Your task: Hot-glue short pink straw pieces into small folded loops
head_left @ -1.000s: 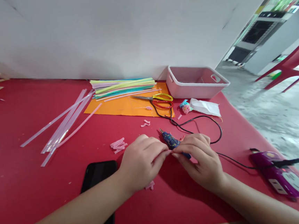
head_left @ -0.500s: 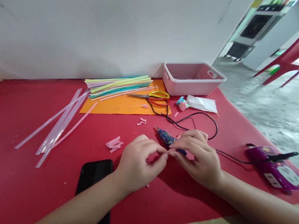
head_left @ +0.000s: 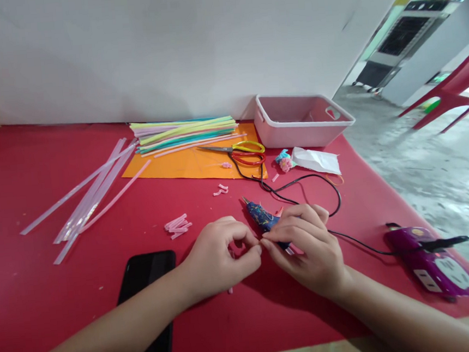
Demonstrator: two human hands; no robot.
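Left hand [head_left: 220, 254] and right hand [head_left: 313, 251]: fingertips pinched; item grasped, cannot tell. Glue gun [head_left: 260, 215] lies partly behind right hand, cord [head_left: 340, 197] looping beyond; phone [head_left: 151, 268] beside left hand. Red table [head_left: 215, 336] extends to near edge.

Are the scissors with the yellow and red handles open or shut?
Shut: the blades of the scissors lie together in a single narrow point over the orange sheet.
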